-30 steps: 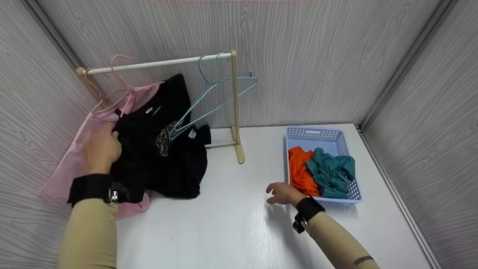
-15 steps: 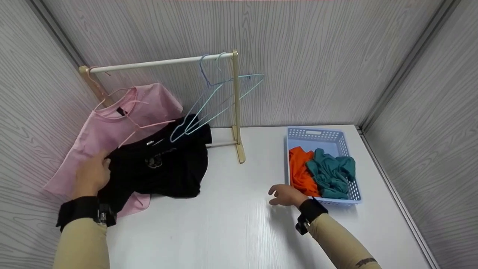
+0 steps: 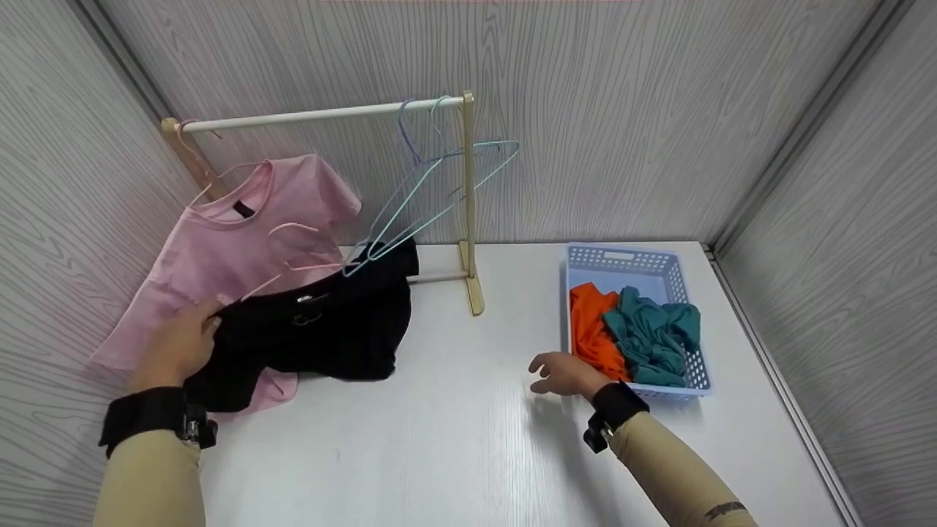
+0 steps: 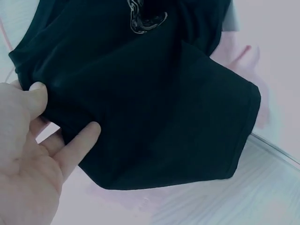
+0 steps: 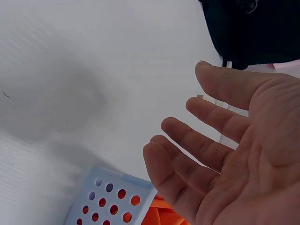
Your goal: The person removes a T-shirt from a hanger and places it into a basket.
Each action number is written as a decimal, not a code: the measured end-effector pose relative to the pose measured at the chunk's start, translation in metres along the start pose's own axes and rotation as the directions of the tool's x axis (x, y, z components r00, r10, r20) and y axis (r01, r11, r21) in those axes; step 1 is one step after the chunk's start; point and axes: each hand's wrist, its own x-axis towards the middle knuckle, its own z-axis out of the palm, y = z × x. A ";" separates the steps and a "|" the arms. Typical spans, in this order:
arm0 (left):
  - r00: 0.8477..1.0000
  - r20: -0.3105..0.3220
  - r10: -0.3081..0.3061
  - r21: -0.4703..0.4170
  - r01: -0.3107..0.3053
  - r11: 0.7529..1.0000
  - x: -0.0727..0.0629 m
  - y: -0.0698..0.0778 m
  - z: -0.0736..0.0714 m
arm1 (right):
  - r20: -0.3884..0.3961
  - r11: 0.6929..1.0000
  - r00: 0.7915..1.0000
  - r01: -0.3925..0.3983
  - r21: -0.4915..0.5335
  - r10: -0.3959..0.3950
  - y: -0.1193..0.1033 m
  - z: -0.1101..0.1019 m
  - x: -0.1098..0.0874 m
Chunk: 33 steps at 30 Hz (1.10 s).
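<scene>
My left hand [image 3: 176, 342] pinches the shoulder edge of a black T-shirt [image 3: 322, 333], its thumb on the cloth in the left wrist view. A pink hanger [image 3: 296, 265] stands up out of the T-shirt's neckline, its hook below the rail; its lower part is hidden by the cloth. Behind it, a pink T-shirt [image 3: 293, 194] hangs on another pink hanger [image 3: 194, 150] at the rail's left end. My right hand [image 3: 567, 375] is held over the table beside the basket's front left corner, fingers loosely bent and holding nothing.
A wooden rack with a white rail [image 3: 315, 115] stands at the back left. Blue [image 3: 405, 132] and mint [image 3: 421, 187] hangers hang at its right end. At right, a blue basket [image 3: 622, 252] holds an orange garment [image 3: 594, 329] and a teal garment [image 3: 651, 337].
The black T-shirt and its pink hanger have come down from rail height, uncovering the pink T-shirt. My left hand has moved down and left. The right hand has barely moved.
</scene>
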 end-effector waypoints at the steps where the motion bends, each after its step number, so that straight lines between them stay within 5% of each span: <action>1: 0.999 0.032 -0.021 0.008 0.021 1.000 -0.001 -0.001 0.000 | 0.005 1.000 1.000 -0.005 -0.001 0.005 0.001 0.000 0.000; 5: 0.993 0.116 -0.039 0.010 0.038 0.999 -0.002 -0.001 0.002 | 0.017 1.000 1.000 -0.006 -0.012 0.007 0.002 0.001 -0.002; 14: 0.991 0.115 0.074 0.004 -0.075 0.997 0.011 0.024 0.008 | -0.059 0.997 0.995 0.081 -0.012 -0.081 0.002 -0.006 -0.001; 19: 0.985 0.115 0.132 -0.009 -0.131 0.991 0.023 0.056 0.013 | -0.192 0.992 0.974 0.125 -0.003 -0.123 -0.002 -0.019 -0.002; 24: 0.963 0.106 0.247 -0.044 -0.244 0.969 0.043 0.096 0.025 | -0.335 0.985 0.930 0.169 0.031 -0.149 -0.012 -0.039 -0.008; 33: 0.924 0.056 0.379 -0.096 -0.372 0.923 0.074 0.161 0.049 | -0.461 0.973 0.860 0.230 -0.032 -0.219 -0.021 -0.073 -0.034</action>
